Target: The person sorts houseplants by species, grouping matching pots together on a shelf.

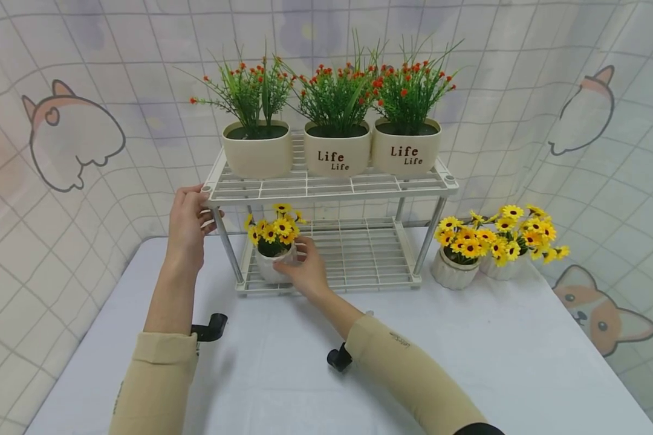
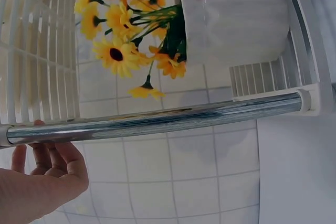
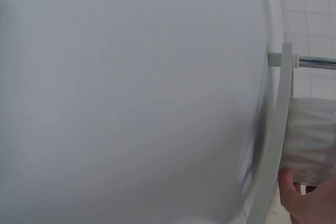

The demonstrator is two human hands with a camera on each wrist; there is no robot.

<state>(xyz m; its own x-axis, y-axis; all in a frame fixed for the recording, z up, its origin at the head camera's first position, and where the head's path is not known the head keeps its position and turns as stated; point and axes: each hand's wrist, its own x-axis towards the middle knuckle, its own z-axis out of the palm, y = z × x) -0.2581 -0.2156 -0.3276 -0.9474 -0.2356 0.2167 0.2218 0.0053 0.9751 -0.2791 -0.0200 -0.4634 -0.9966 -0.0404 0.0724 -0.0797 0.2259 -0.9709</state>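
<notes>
A white two-tier wire rack stands on the table. My left hand holds the left corner of its upper shelf, fingers curled behind the metal post in the left wrist view. Small yellow daisy-like flowers fill a ribbed white flower pot at the left end of the lower shelf. Gripping that pot's right side is my right hand, thumb in front and fingers behind. In the right wrist view the pot is upright at the shelf's front edge.
Three cream planters with red-flowered greenery line the upper shelf. Right of the rack, two more potted yellow flower plants stand on the white-covered table. A tile-patterned curtain hangs behind.
</notes>
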